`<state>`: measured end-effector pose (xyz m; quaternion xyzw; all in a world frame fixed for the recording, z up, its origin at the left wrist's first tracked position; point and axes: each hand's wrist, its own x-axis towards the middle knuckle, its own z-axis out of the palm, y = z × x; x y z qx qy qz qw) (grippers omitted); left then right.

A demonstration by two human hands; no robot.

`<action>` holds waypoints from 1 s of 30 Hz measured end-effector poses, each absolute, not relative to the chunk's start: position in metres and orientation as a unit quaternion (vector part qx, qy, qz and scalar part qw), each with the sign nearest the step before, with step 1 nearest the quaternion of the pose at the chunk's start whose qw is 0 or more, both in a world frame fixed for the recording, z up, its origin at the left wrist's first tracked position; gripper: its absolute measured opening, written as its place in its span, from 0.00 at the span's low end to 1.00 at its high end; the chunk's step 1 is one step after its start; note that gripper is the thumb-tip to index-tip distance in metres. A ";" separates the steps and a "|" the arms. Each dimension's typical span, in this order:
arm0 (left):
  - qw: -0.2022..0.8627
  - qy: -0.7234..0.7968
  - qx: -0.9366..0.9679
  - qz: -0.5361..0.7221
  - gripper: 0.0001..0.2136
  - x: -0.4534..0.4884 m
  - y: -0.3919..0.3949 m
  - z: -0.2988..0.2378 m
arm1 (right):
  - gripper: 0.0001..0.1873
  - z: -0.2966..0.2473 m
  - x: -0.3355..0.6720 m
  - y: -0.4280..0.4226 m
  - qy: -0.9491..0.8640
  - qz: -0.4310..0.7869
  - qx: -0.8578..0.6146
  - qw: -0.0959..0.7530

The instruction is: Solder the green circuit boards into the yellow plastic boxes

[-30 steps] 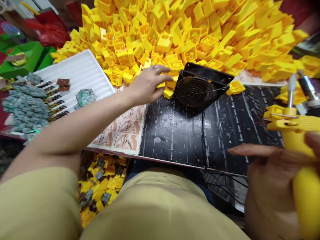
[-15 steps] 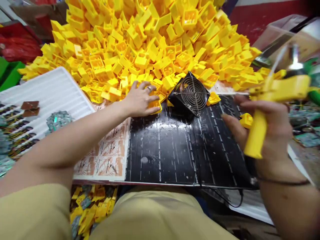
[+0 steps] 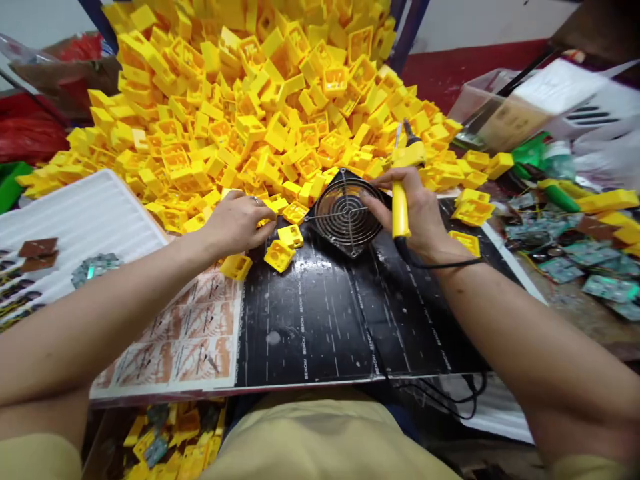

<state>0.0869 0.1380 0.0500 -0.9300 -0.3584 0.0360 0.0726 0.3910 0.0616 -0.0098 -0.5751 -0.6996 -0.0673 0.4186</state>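
My left hand (image 3: pixel 239 223) rests at the front edge of a heap of yellow plastic housings (image 3: pixel 280 130), its fingers bent over but apart from the thumb. Nothing shows in its grasp. Close by lie a few loose housings (image 3: pixel 279 256) on the black mat. In my right hand (image 3: pixel 420 213) is a yellow soldering gun (image 3: pixel 400 210), its metal tip pointing up and away from me. The thumb and forefinger of that hand also reach the right side of a black fan with a wire grille (image 3: pixel 349 215), which leans at the foot of the heap.
A white ribbed tray (image 3: pixel 107 200) with wired parts and circuit boards sits at left. Circuit boards (image 3: pixel 607 287) and yellow parts crowd the right, with a clear plastic box (image 3: pixel 483 100) behind. A black cable (image 3: pixel 373 333) crosses the black mat (image 3: pixel 320 333).
My right hand has swung left and inward with the soldering gun and reached the fan. The left hand has shifted left, and several housings now lie loose in front of the heap.
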 end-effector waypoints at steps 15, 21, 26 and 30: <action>-0.156 -0.452 -0.865 -0.153 0.33 0.089 0.146 0.048 | 0.12 0.007 0.326 0.020 -0.722 -0.102 -0.537 0.425; -0.474 -0.404 -0.758 -0.193 0.42 0.117 0.106 0.031 | 0.17 0.006 0.314 -0.007 -0.702 -0.094 -0.531 0.465; -0.435 -0.440 -0.769 -0.162 0.35 0.109 0.082 0.041 | 0.20 0.000 0.314 -0.022 -0.684 -0.072 -0.524 0.502; -0.445 -0.395 -0.780 -0.195 0.30 0.127 0.091 0.046 | 0.17 0.016 0.329 -0.066 -0.667 -0.094 -0.525 0.519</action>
